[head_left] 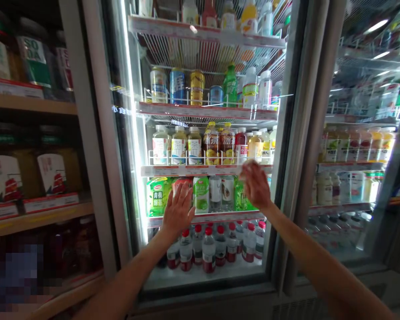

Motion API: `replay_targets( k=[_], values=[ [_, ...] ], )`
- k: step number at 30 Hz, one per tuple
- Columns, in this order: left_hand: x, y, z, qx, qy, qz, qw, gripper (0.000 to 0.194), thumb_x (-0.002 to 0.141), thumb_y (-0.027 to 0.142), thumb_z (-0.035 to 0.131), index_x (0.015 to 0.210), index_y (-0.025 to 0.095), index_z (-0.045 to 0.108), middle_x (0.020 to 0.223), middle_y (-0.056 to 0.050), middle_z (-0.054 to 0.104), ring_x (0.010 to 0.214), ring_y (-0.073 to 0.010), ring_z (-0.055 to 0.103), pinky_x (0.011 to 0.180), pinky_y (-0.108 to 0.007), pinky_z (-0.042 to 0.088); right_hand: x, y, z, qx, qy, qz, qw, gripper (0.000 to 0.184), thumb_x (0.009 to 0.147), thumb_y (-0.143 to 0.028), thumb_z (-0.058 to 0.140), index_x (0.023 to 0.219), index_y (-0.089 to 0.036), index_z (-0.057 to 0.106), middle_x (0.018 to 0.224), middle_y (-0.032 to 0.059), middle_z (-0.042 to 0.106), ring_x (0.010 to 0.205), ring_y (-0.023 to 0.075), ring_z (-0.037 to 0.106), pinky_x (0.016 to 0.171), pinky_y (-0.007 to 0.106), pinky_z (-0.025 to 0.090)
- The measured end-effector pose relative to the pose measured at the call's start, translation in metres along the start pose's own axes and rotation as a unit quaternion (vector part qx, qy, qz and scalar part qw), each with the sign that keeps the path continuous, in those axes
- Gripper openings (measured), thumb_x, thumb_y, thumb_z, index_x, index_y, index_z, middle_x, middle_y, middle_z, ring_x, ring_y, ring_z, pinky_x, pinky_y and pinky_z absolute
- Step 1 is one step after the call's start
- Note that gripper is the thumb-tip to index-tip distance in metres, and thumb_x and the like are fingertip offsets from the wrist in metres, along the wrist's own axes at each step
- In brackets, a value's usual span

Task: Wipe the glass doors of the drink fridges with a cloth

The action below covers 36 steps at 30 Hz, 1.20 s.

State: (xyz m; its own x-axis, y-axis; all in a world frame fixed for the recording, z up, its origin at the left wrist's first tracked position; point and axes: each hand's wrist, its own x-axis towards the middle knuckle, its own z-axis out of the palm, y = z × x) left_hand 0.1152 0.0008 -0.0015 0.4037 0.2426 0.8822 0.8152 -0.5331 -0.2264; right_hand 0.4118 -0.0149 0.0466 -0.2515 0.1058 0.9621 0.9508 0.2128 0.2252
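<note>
A lit drinks fridge with a glass door (216, 282) stands in front of me. My left hand (178, 208) lies flat against the glass, fingers stretched out, in front of the shelf with green cartons and bottles. Raised to the right of it, my right hand (257, 186) is closed and blurred by motion. Pressed under its fingers at the glass is a small crumpled whitish cloth (250, 167), partly hidden by the hand. Behind the pane, a green carton (157, 198) and a green-labelled bottle (201, 195) show beside my left hand.
Bottled drinks (211, 144) and cans (197, 86) fill the shelves, with red-capped water bottles (209, 251) at the bottom. A metal door frame (303, 146) runs down the right, beside another glass-fronted fridge (350, 169). Wooden shelves (46, 218) holding jars and bottles stand at the left.
</note>
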Motion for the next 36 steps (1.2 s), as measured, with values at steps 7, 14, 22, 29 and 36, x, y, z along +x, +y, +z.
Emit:
replay_targets(
  k=[7,14,22,29,36],
  values=[
    [-0.006,-0.002,0.000,0.016,0.001,0.004,1.000,0.057,0.085,0.027,0.047,0.139,0.012,0.033,0.146,-0.014,0.031,0.140,-0.0269,0.015,0.111,-0.048,0.022,0.009,-0.039,0.011,0.022,-0.067,-0.120,0.990,0.071,0.082,-0.016,0.041,0.146,-0.024,0.011,0.152,0.0055,0.021,0.139,0.0246,0.020,0.111,0.048,0.029],
    [-0.011,-0.030,-0.017,0.044,0.028,-0.040,0.998,0.063,0.085,0.029,0.048,0.141,0.010,0.025,0.147,-0.018,0.028,0.140,-0.0275,0.015,0.110,-0.049,0.025,0.053,-0.061,0.023,-0.025,0.053,0.088,0.994,0.070,0.086,-0.018,0.036,0.147,-0.020,0.001,0.152,0.0096,0.017,0.141,0.0284,0.012,0.110,0.054,0.025],
    [-0.046,-0.062,-0.031,0.081,-0.011,-0.064,0.995,0.059,0.086,0.029,0.045,0.140,0.011,0.027,0.146,-0.017,0.030,0.139,-0.0275,0.018,0.108,-0.051,0.027,0.039,-0.118,0.038,0.049,-0.111,-0.207,0.971,0.068,0.083,-0.019,0.044,0.145,-0.023,0.018,0.148,0.0048,0.030,0.140,0.0230,0.017,0.113,0.047,0.021],
    [-0.063,-0.083,-0.037,0.072,-0.026,-0.100,0.992,0.056,0.087,0.030,0.045,0.138,0.011,0.031,0.147,-0.017,0.029,0.138,-0.0284,0.021,0.109,-0.051,0.026,0.049,-0.151,0.055,0.083,-0.112,-0.215,0.967,0.074,0.084,-0.019,0.043,0.147,-0.021,0.005,0.150,0.0059,0.027,0.141,0.0230,0.011,0.115,0.047,0.018],
    [-0.078,-0.096,-0.037,0.094,-0.036,-0.100,0.990,0.058,0.087,0.031,0.044,0.140,0.013,0.028,0.147,-0.016,0.029,0.138,-0.0283,0.021,0.108,-0.051,0.026,0.060,-0.165,0.062,0.065,-0.065,-0.063,0.994,0.071,0.083,-0.018,0.045,0.146,-0.023,0.012,0.151,0.0066,0.024,0.141,0.0248,0.013,0.115,0.051,0.012]
  ],
)
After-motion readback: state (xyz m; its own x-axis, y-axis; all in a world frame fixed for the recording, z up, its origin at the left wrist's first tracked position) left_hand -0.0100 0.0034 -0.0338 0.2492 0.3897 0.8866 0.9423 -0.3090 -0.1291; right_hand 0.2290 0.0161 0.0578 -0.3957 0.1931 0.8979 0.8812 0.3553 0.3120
